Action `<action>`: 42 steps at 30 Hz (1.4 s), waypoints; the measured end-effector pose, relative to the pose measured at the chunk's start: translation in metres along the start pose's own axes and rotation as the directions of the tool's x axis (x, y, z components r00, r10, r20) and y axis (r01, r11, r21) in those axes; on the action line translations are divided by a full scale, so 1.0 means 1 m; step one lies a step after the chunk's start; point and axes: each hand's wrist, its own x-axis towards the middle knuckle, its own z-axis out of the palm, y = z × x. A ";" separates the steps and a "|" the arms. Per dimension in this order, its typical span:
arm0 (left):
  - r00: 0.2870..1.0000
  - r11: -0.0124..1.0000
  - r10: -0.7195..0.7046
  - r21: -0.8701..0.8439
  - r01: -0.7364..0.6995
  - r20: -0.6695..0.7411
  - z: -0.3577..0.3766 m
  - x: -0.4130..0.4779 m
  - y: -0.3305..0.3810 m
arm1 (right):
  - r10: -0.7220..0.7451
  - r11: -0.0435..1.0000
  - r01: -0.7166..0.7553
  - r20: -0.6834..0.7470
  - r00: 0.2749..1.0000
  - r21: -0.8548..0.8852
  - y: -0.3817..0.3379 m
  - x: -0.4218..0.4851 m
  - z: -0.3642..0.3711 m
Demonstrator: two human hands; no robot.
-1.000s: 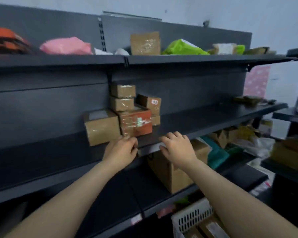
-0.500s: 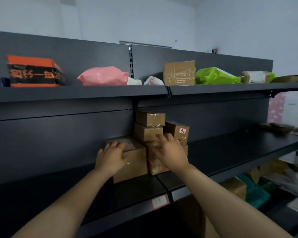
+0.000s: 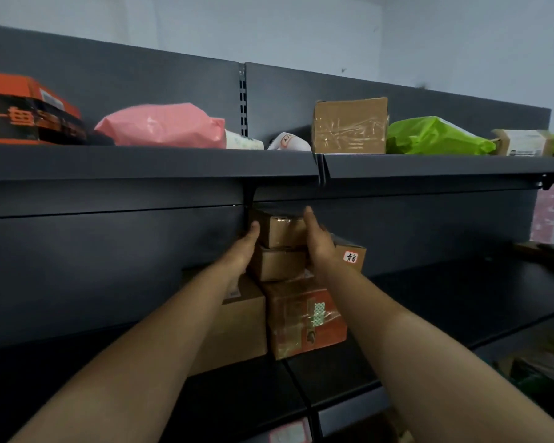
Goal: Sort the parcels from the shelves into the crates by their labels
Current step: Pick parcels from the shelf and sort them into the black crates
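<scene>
Up on the middle shelf [image 3: 445, 295], the top cardboard box [image 3: 282, 233] of a small stack sits between both hands. The right hand [image 3: 319, 244] lays straight fingers [image 3: 309, 219] flat against its right side. The left hand [image 3: 242, 251] touches its left edge with the thumb; its other fingers are hidden, so I cannot tell its grip.

Dim, soft light comes from above, brightest on the pale wall [image 3: 301, 27] at 12 o'clock, leaving the dark shelving [image 3: 141, 164] shadowed underneath, tape glinting on the cardboard box [image 3: 349, 126] at 1 o'clock, and the edges bowed and smeared at 3 o'clock.
</scene>
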 end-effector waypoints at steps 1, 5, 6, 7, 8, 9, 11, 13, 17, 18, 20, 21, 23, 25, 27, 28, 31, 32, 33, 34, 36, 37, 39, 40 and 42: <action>0.999 0.996 -0.037 -0.077 0.037 0.006 0.001 0.004 -0.001 | 0.059 0.997 -0.060 0.036 0.998 0.040 -0.001 0.005 0.000; 0.995 0.963 -0.077 -0.255 0.090 0.058 0.013 0.003 -0.001 | 0.134 0.984 -0.150 0.159 0.978 0.094 0.001 0.012 0.005; 0.995 0.954 -0.079 -0.285 0.092 0.056 0.015 0.003 -0.002 | 0.131 0.984 -0.148 0.160 0.978 0.100 0.001 0.011 0.005; 0.996 0.945 -0.076 -0.315 0.087 0.050 0.015 0.003 -0.005 | 0.126 0.984 -0.145 0.163 0.979 0.108 0.001 0.010 0.005; 0.997 0.935 -0.074 -0.346 0.082 0.037 0.013 0.002 -0.007 | 0.117 0.986 -0.135 0.159 0.980 0.101 0.001 0.007 0.005; 0.997 0.924 -0.079 -0.374 0.081 0.022 0.011 0.000 -0.009 | 0.105 0.988 -0.120 0.157 0.982 0.094 0.002 0.005 0.006; 0.996 0.903 -0.088 -0.421 0.082 0.003 0.004 -0.005 -0.011 | 0.076 0.993 -0.090 0.174 0.982 0.072 0.002 -0.002 0.007; 0.994 0.896 -0.106 -0.434 0.094 -0.003 -0.002 -0.009 -0.011 | 0.068 0.995 -0.082 0.191 0.979 0.062 -0.001 -0.008 0.011; 0.988 0.895 -0.154 -0.424 0.139 -0.003 -0.007 -0.019 -0.006 | 0.137 0.986 -0.149 0.150 0.979 0.073 -0.011 -0.008 0.025; 0.984 0.883 -0.179 -0.441 0.157 -0.009 -0.008 -0.021 -0.004 | 0.167 0.982 -0.176 0.120 0.979 0.071 -0.013 -0.007 0.027; 0.970 0.850 -0.241 -0.488 0.201 -0.019 -0.011 -0.024 0.001 | 0.179 0.981 -0.183 0.057 0.982 0.068 -0.013 -0.005 0.029; 0.964 0.837 -0.264 -0.501 0.221 -0.015 -0.012 -0.025 0.004 | 0.172 0.982 -0.174 0.044 0.984 0.070 -0.012 -0.002 0.028; 0.958 0.834 -0.286 -0.492 0.250 0.002 -0.014 -0.031 0.008 | 0.173 0.983 -0.178 0.081 0.981 0.052 -0.013 -0.001 0.025; 0.959 0.869 -0.282 -0.418 0.266 0.025 -0.014 -0.037 0.011 | 0.181 0.979 -0.192 0.155 0.971 0.062 -0.013 -0.003 0.021; 0.962 0.891 -0.269 -0.368 0.267 0.046 -0.015 -0.042 0.012 | 0.165 0.973 -0.195 0.221 0.961 0.121 -0.011 -0.002 0.015; 0.964 0.891 -0.262 -0.371 0.260 0.048 -0.016 -0.043 0.011 | 0.168 0.968 -0.207 0.249 0.954 0.141 -0.008 0.000 0.012; 0.967 0.874 -0.250 -0.419 0.245 0.043 -0.014 -0.044 0.003 | 0.157 0.937 -0.251 0.352 0.923 0.241 0.000 0.005 0.004; 0.969 0.880 -0.245 -0.410 0.239 0.038 -0.013 -0.043 0.000 | 0.146 0.933 -0.252 0.370 0.917 0.256 0.002 0.006 0.002; 0.970 0.888 -0.241 -0.396 0.233 0.031 -0.012 -0.044 -0.002 | 0.129 0.933 -0.242 0.381 0.916 0.267 0.004 0.007 0.001; 0.972 0.896 -0.235 -0.384 0.224 0.019 -0.011 -0.045 -0.002 | 0.106 0.938 -0.222 0.390 0.915 0.266 0.005 0.006 -0.001; 0.974 0.902 -0.226 -0.380 0.206 -0.006 -0.012 -0.046 -0.002 | 0.065 0.944 -0.187 0.404 0.913 0.272 0.007 0.001 -0.004; 0.975 0.899 -0.220 -0.394 0.192 -0.026 -0.012 -0.049 -0.002 | 0.049 0.943 -0.178 0.414 0.909 0.280 0.009 -0.002 -0.007; 0.978 0.887 -0.194 -0.439 0.142 -0.075 -0.012 -0.057 -0.003 | 0.014 0.946 -0.145 0.411 0.912 0.290 0.011 -0.008 -0.014; 0.980 0.883 -0.162 -0.459 0.094 -0.112 -0.012 -0.060 -0.004 | 0.001 0.947 -0.126 0.390 0.921 0.296 0.013 -0.012 -0.018; 0.977 0.886 -0.067 -0.462 -0.035 -0.203 -0.015 -0.067 -0.009 | -0.023 0.932 -0.102 0.338 0.941 0.348 0.015 -0.025 -0.024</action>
